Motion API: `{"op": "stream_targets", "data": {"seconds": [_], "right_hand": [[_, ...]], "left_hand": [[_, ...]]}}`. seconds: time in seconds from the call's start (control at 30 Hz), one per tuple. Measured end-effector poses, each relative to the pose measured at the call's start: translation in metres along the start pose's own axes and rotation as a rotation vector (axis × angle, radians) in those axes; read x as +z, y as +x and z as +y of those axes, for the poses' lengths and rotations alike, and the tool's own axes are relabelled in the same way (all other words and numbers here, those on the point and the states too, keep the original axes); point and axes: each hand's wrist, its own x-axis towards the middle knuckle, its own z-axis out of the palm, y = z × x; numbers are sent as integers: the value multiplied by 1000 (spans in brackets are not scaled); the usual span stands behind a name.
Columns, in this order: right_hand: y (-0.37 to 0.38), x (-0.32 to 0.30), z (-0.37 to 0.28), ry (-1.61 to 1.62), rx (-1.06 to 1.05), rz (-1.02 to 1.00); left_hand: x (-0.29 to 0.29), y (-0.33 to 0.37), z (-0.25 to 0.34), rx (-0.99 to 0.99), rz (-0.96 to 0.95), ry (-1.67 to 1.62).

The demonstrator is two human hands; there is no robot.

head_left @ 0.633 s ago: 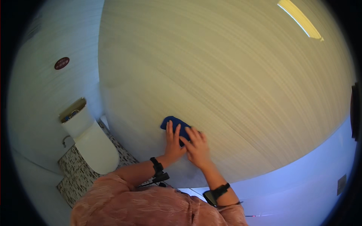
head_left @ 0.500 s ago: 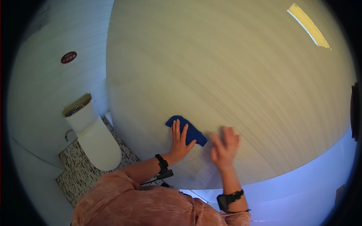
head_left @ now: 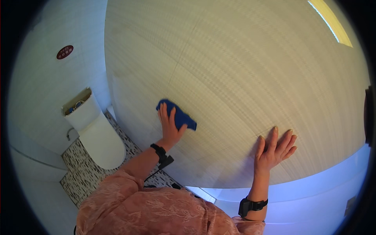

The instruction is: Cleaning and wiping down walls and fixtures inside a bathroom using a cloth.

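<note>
Cloth [head_left: 178, 115], blue, lies under my left hand [head_left: 169, 126], pressed flat on the wall [head_left: 235, 70]; my right hand [head_left: 274, 150] is open, lower right. Toilet tank [head_left: 80, 109] at left stands uncovered.

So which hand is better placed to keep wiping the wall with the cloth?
Probably the left. The left hand lies flat on the blue cloth, pressing it to the beige wall. The right hand is spread on bare wall, apart from the cloth, seemingly bracing.

White toilet [head_left: 100, 137] with open cistern [head_left: 78, 105], mosaic floor [head_left: 82, 176], round red sign [head_left: 64, 52] (on pale wall), ceiling light strip [head_left: 331, 21]
</note>
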Motion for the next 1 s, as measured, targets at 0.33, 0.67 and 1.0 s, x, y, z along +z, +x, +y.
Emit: {"op": "stream_targets", "data": {"seconds": [0.33, 0.67, 1.0], "right_hand": [[2, 3, 1, -10, -41, 0], [4, 0, -1, -18, -68, 25], [-7, 5, 5, -22, -62, 2]], "left_hand": [[0, 12, -3, -234, 139, -110], [24, -39, 42, 299, -78, -28], [29, -47, -33, -688, 320, -267]]}}
